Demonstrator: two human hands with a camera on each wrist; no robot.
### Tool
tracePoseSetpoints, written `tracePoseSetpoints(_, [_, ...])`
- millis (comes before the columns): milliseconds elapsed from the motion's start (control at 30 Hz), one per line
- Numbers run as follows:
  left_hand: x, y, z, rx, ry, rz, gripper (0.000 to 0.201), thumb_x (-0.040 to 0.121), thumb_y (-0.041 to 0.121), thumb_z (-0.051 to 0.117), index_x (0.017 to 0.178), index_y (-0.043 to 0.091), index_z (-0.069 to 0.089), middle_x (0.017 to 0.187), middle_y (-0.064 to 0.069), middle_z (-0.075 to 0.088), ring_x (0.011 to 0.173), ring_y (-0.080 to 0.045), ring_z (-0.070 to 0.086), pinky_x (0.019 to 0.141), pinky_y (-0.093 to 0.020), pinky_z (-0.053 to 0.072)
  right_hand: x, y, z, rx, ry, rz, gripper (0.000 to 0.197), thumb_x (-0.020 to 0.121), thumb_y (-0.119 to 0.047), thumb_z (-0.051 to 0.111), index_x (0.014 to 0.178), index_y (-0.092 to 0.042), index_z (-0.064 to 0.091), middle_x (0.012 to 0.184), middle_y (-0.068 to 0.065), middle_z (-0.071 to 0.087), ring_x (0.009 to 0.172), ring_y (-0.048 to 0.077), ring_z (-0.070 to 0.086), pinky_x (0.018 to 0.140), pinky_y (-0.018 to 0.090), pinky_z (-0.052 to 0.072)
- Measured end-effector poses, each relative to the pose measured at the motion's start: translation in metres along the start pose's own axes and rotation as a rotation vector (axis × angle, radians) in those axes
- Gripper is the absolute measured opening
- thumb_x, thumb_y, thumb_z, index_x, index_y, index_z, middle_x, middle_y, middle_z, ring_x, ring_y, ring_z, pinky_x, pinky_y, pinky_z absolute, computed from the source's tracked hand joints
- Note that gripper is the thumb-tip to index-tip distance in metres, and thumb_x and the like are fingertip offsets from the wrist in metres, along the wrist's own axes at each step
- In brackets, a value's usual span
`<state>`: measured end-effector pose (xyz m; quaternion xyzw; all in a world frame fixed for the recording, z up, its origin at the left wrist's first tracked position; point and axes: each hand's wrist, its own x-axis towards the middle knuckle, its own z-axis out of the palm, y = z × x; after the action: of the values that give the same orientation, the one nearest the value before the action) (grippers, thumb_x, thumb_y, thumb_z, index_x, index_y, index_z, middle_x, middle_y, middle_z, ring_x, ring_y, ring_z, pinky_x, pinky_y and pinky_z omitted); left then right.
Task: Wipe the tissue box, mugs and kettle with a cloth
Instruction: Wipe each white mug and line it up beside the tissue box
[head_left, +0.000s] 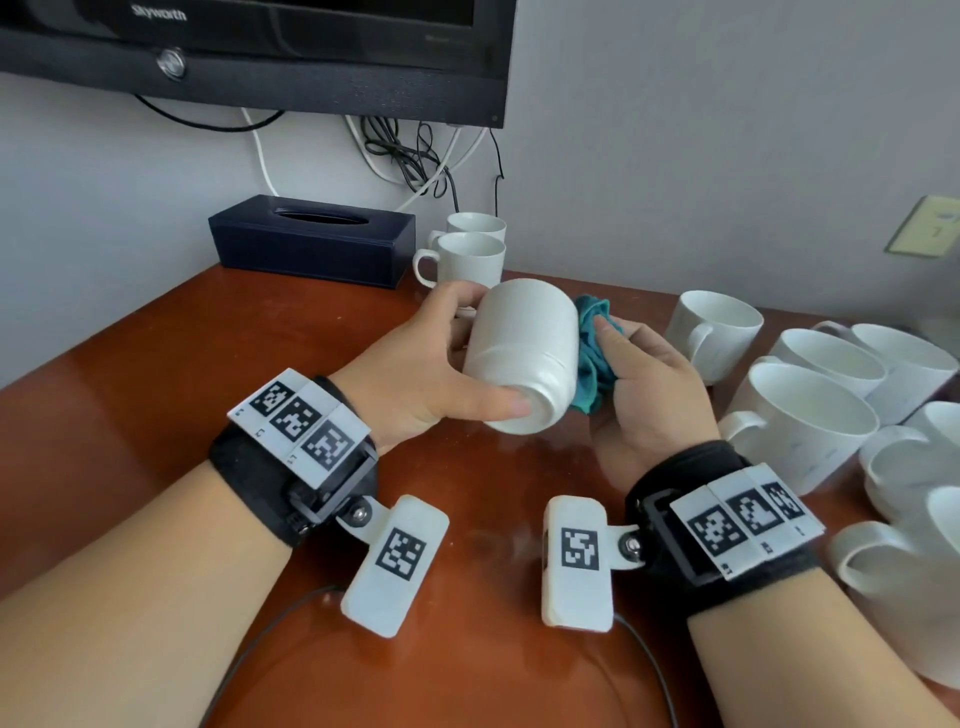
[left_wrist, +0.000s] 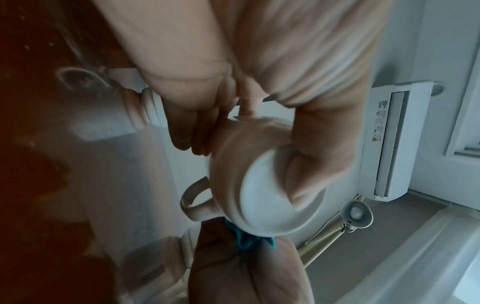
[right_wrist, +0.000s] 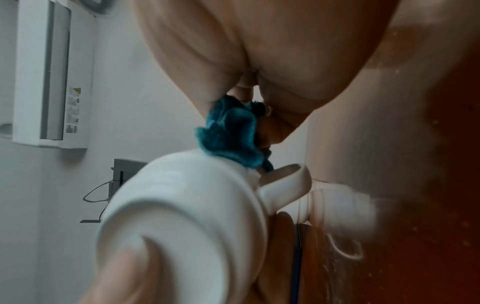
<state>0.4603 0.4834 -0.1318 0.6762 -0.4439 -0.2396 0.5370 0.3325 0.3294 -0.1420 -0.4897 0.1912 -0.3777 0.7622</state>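
White mug (head_left: 522, 353) held tilted above the counter (head_left: 156, 395), base toward camera, in left-hand grip (head_left: 415, 364), thumb on base. Teal cloth (head_left: 592, 358) bunched in right-hand grip (head_left: 649, 395), pressed against mug's side.

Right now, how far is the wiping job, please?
Maybe done: two mugs stand apart beside the tissue box; whether either was wiped cannot be told. In hand: the left hand holds a mug sideways, the right hand presses the teal cloth on it. Left: the mugs at right; no kettle is visible.
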Motion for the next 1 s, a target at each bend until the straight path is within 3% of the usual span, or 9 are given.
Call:
tracePoseSetpoints(167, [0.000,0.002,0.000,0.020,0.046,0.023,0.100,0.051,0.051,0.093,0.134,0.051,0.036,0.132,0.014,0.061,0.117,-0.007,0.065,0.105,-0.044,0.055,-0.004,0.000,0.002,-0.018,-0.039,0.047,0.013,0.104,-0.013,0.057,0.096,-0.008,0.066,0.088,0.011,0.072,0.073,0.022,0.068,0.063,0.036,0.057])
tracePoseSetpoints(300, [0.004,-0.002,-0.003,-0.045,0.178,0.035,0.115,0.049,0.052,0.094,0.145,0.037,0.033,0.134,0.006,0.062,0.121,-0.015,0.065,0.106,-0.049,0.053,-0.007,0.003,0.004,-0.012,-0.120,0.078,0.012,0.102,-0.013,0.059,0.101,-0.005,0.068,0.095,0.019,0.069,0.078,0.028,0.066,0.070,0.042,0.055])
tracePoseSetpoints(500, [0.010,-0.004,-0.008,-0.212,0.300,0.030,0.107,0.048,0.042,0.094,0.140,0.030,0.041,0.124,0.000,0.069,0.116,-0.018,0.068,0.105,-0.048,0.055,-0.010,-0.003,0.003,-0.013,-0.249,0.129,0.013,0.100,-0.011,0.059,0.101,-0.002,0.068,0.094,0.018,0.071,0.076,0.023,0.068,0.060,0.031,0.055])
tracePoseSetpoints(667, [0.013,-0.003,-0.002,-0.434,0.340,0.013,0.106,0.052,0.035,0.094,0.142,0.018,0.042,0.133,-0.012,0.064,0.122,-0.025,0.068,0.105,-0.054,0.055,-0.004,-0.004,-0.001,0.012,-0.075,0.080,0.011,0.103,-0.012,0.056,0.097,-0.007,0.063,0.078,0.009,0.067,0.060,0.018,0.060,0.053,0.033,0.052])
tracePoseSetpoints(733, [0.012,-0.001,0.000,-0.534,0.288,0.012,0.105,0.058,0.030,0.091,0.146,0.010,0.039,0.142,-0.017,0.058,0.126,-0.027,0.066,0.104,-0.053,0.055,-0.003,-0.001,-0.001,0.030,-0.017,0.101,0.010,0.105,-0.012,0.054,0.101,-0.007,0.062,0.077,0.010,0.067,0.059,0.021,0.061,0.053,0.036,0.054])
tracePoseSetpoints(833, [0.010,0.002,0.002,-0.609,0.214,0.006,0.103,0.064,0.027,0.089,0.150,0.005,0.036,0.149,-0.023,0.051,0.129,-0.032,0.063,0.105,-0.056,0.053,-0.004,0.003,0.003,0.079,-0.041,0.166,0.018,0.105,-0.013,0.052,0.114,-0.002,0.064,0.084,0.013,0.070,0.063,0.023,0.065,0.056,0.037,0.056])
tracePoseSetpoints(900, [0.010,0.002,0.003,-0.638,0.194,-0.004,0.103,0.065,0.026,0.088,0.151,0.006,0.035,0.147,-0.021,0.055,0.128,-0.032,0.064,0.107,-0.057,0.052,-0.004,0.004,0.006,0.175,-0.057,0.201,0.029,0.105,-0.014,0.053,0.128,0.003,0.061,0.098,0.017,0.071,0.072,0.023,0.070,0.062,0.036,0.059])
tracePoseSetpoints(1000, [0.009,0.002,0.001,-0.639,0.186,0.005,0.095,0.068,0.023,0.086,0.150,0.016,0.038,0.123,-0.001,0.071,0.117,-0.024,0.071,0.104,-0.050,0.055,-0.003,0.002,0.008,0.280,-0.080,0.215,0.041,0.105,-0.016,0.055,0.140,0.005,0.057,0.110,0.016,0.068,0.082,0.022,0.069,0.066,0.034,0.060])
